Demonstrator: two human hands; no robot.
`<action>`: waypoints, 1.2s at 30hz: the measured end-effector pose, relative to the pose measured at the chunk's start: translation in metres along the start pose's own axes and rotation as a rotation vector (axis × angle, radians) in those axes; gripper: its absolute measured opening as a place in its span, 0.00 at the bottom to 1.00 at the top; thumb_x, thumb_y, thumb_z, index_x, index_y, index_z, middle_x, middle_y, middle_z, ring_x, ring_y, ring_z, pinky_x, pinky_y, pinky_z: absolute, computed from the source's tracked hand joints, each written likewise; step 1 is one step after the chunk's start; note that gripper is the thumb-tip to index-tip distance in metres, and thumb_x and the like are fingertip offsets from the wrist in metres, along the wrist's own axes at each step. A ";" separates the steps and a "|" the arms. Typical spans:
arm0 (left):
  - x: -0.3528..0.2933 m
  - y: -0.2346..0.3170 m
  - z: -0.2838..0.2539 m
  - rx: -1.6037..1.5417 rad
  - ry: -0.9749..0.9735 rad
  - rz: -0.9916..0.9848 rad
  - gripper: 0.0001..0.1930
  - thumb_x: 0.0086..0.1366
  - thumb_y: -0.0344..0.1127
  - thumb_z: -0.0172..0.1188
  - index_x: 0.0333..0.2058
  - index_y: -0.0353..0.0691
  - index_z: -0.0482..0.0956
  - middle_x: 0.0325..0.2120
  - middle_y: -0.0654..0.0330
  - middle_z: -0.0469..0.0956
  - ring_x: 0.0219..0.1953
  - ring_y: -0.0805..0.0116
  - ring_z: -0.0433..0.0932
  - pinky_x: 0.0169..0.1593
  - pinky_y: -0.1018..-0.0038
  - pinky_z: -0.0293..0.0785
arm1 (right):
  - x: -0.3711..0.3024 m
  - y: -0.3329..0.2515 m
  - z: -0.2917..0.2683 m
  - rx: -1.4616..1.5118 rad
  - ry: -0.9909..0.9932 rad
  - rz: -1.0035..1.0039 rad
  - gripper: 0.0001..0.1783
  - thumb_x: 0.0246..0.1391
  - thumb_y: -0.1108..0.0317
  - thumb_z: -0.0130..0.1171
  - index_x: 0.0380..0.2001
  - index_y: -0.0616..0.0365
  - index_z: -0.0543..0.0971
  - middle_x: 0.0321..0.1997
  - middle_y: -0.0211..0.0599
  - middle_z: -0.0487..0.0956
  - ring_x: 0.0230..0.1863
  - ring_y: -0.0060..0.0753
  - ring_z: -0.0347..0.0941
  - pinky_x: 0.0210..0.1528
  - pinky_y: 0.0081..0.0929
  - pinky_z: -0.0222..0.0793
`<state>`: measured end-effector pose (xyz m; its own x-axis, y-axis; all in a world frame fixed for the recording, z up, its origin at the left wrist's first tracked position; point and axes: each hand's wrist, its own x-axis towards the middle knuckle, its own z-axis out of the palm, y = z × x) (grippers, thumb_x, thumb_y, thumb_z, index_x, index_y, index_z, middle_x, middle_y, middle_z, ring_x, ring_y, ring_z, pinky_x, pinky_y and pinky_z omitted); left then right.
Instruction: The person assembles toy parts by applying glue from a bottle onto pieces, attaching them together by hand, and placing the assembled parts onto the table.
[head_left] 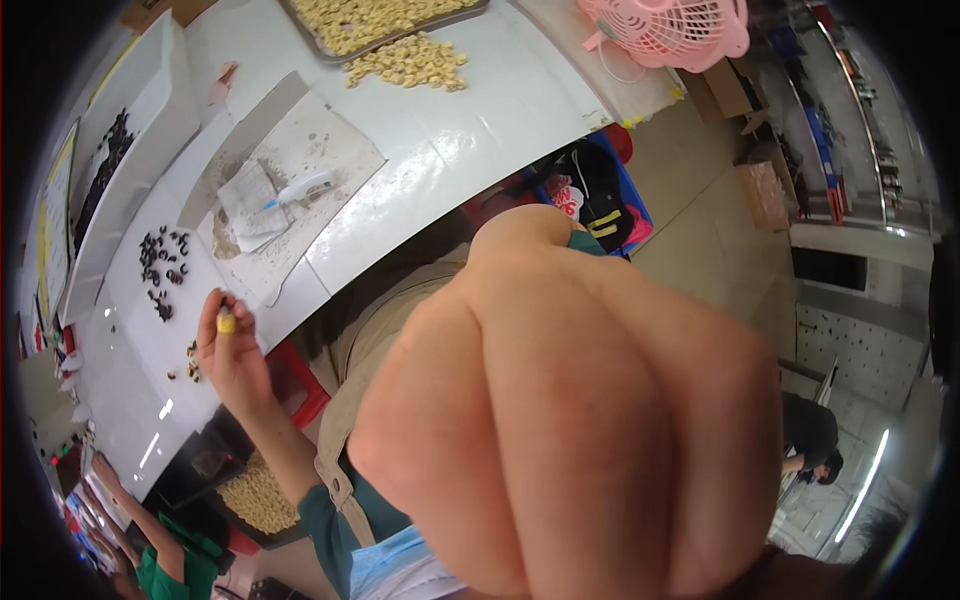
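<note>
White desk (pixel 440 140) bears black pieces (pixel 160 262), seemingly for easy reach; left hand (pixel 238 355) pinches a yellow piece (pixel 226 324); right hand (pixel 570 400), can't tell.

Left forearm (pixel 275 440) is extended outward, bare; left hand (pixel 236 355) is raised, fingers (pixel 207 325) curled in a pinch. Right hand (pixel 580 420) is raised close to the viewpoint; its grip cannot be determined.

Wht tbl (pixel 445 140) w/ yel pcs (pixel 412 62), blk pcs (pixel 152 262)

A small-parts workshop, long white worktable (pixel 440 140), loose yellow pieces (pixel 405 62), scattered black parts (pixel 163 260), green-clad co-worker (pixel 178 575) nearby
</note>
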<state>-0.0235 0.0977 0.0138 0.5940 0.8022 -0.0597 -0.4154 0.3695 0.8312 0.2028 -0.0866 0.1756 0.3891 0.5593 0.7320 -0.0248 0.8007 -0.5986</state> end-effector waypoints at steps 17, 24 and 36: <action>-0.049 -0.037 0.045 -0.174 0.054 -0.216 0.15 0.59 0.23 0.52 0.46 0.32 0.69 0.41 0.54 0.72 0.42 0.67 0.75 0.44 0.79 0.73 | 0.013 0.003 -0.011 0.099 -0.051 -0.067 0.04 0.51 0.74 0.48 0.26 0.52 0.71 0.31 0.30 0.71 0.27 0.30 0.65 0.31 0.27 0.59; -0.053 -0.035 0.062 -0.334 0.015 -0.315 0.15 0.61 0.28 0.53 0.48 0.35 0.69 0.37 0.58 0.74 0.38 0.68 0.76 0.40 0.80 0.73 | 0.002 0.088 -0.033 -0.272 0.021 0.240 0.04 0.52 0.74 0.51 0.30 0.58 0.75 0.28 0.33 0.75 0.28 0.25 0.67 0.33 0.20 0.63; -0.054 -0.049 0.065 -0.057 0.147 -0.267 0.17 0.56 0.25 0.58 0.45 0.32 0.70 0.35 0.57 0.76 0.38 0.69 0.78 0.38 0.82 0.71 | -0.045 0.196 -0.072 -1.158 -0.513 0.336 0.15 0.47 0.63 0.61 0.37 0.60 0.75 0.35 0.37 0.77 0.33 0.29 0.72 0.34 0.22 0.67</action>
<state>0.0091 0.0062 0.0125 0.5830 0.7311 -0.3544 -0.2987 0.5986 0.7433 0.2463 0.0298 0.0019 0.1197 0.9176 0.3791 0.8496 0.1028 -0.5173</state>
